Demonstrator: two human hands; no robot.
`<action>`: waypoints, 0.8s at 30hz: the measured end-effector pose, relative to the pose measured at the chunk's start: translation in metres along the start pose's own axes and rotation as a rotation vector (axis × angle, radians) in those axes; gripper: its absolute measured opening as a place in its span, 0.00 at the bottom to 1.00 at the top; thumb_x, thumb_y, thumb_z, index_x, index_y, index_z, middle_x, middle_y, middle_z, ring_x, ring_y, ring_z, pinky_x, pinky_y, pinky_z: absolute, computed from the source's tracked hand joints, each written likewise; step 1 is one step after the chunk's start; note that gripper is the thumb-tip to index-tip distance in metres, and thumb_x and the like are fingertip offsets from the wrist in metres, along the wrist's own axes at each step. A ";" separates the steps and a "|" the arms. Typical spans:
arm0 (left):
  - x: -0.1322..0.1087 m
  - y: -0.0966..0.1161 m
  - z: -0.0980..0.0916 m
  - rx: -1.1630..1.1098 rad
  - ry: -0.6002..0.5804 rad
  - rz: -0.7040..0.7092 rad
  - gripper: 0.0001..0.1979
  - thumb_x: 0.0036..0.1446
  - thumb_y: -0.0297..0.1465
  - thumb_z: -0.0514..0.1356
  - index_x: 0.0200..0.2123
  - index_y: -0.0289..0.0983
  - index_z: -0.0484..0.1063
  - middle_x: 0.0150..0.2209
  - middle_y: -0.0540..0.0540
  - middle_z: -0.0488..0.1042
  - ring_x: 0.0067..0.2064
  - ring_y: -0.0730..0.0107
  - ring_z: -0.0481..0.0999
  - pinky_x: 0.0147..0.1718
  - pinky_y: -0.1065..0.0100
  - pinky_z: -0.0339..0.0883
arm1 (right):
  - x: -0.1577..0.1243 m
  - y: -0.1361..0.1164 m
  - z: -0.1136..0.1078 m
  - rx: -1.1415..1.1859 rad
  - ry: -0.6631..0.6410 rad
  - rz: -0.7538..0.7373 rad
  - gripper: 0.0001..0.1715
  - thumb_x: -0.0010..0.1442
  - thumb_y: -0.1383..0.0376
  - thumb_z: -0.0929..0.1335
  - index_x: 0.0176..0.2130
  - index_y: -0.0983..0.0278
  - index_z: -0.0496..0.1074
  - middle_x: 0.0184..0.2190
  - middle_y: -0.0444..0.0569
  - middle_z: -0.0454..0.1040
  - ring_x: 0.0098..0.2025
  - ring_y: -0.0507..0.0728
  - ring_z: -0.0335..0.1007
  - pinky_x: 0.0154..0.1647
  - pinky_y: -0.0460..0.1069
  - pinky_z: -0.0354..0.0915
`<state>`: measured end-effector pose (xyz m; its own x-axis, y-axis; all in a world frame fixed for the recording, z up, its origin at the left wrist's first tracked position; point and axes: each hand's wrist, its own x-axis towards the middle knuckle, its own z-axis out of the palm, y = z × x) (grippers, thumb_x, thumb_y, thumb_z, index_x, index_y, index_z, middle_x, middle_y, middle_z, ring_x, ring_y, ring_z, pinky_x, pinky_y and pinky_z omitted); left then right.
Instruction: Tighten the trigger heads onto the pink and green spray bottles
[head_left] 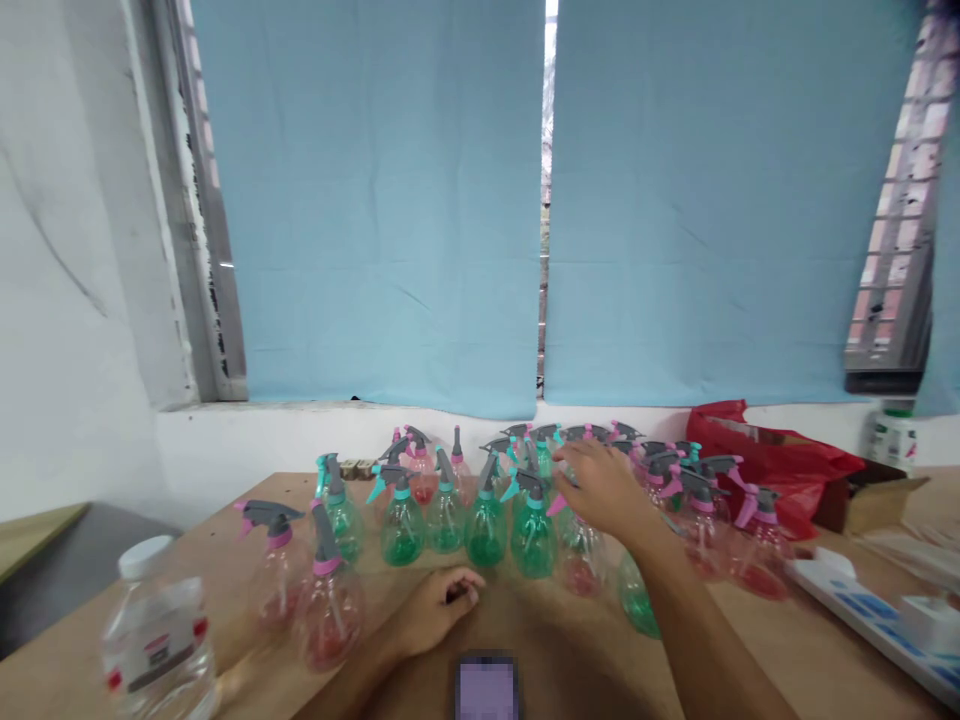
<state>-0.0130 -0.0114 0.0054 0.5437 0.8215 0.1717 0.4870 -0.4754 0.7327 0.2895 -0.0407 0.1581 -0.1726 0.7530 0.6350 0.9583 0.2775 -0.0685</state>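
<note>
Right hand [596, 487] over the clustered spray bottles [534, 545], above a pink-triggered one [581, 567] — fingertips hidden, can't tell grip | left hand [442, 607] on table [547, 625], fingers loosely curled, nothing visible inside — probably for support | bottles upright, bunched ahead, probably for easy access

Spray btls, nearer ones I can separate: 11. Green btls [403, 532] x6: 5 in a run mid-table, 1 part hidden by R forearm [694, 610]. Pink btls [328, 618] x5: 2 at L, 1 nr R hand [604, 488], 2 at R front. Rear btls [422, 484] overlap, exact no. unclear; min. 2 pink + 1 green. Hands x2, incl. L hand [442, 608]. Water btl [159, 645] x1. Blue curtains [375, 200] x2, + sliver of 3rd, far R. Red bag [731, 462] x1. Cardboard box [885, 498] x1. Pwr strip [847, 598] x1. White btl w/ green cap [894, 438] x1.
</note>
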 end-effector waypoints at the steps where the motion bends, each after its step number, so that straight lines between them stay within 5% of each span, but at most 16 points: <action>1: 0.000 0.000 0.000 0.003 0.002 -0.002 0.17 0.62 0.44 0.57 0.46 0.40 0.76 0.38 0.48 0.77 0.40 0.65 0.73 0.42 0.68 0.64 | 0.000 -0.010 0.008 -0.016 0.002 -0.015 0.16 0.64 0.63 0.63 0.49 0.62 0.73 0.50 0.56 0.76 0.55 0.65 0.66 0.55 0.58 0.55; 5: 0.001 -0.001 0.000 0.031 0.003 -0.001 0.17 0.62 0.45 0.57 0.46 0.41 0.76 0.38 0.48 0.77 0.40 0.64 0.73 0.42 0.67 0.64 | -0.003 -0.035 0.035 -0.039 -0.016 -0.108 0.27 0.64 0.64 0.64 0.62 0.62 0.63 0.54 0.58 0.73 0.59 0.66 0.62 0.58 0.60 0.53; 10: 0.000 0.004 -0.001 0.034 0.001 -0.012 0.17 0.62 0.44 0.57 0.46 0.41 0.76 0.38 0.48 0.76 0.40 0.64 0.72 0.42 0.67 0.64 | -0.005 -0.042 0.045 -0.034 -0.019 -0.177 0.32 0.62 0.70 0.64 0.64 0.63 0.58 0.51 0.58 0.74 0.58 0.65 0.63 0.63 0.62 0.45; 24: 0.000 0.001 0.000 0.057 0.004 0.010 0.17 0.63 0.43 0.56 0.47 0.40 0.77 0.39 0.48 0.77 0.40 0.65 0.73 0.42 0.68 0.64 | -0.002 -0.047 0.044 0.335 -0.107 -0.217 0.16 0.61 0.72 0.66 0.49 0.59 0.71 0.44 0.47 0.77 0.50 0.59 0.69 0.53 0.53 0.56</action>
<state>-0.0125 -0.0117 0.0065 0.5462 0.8178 0.1813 0.5196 -0.5005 0.6924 0.2350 -0.0294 0.1260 -0.4018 0.7086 0.5800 0.7733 0.6018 -0.1996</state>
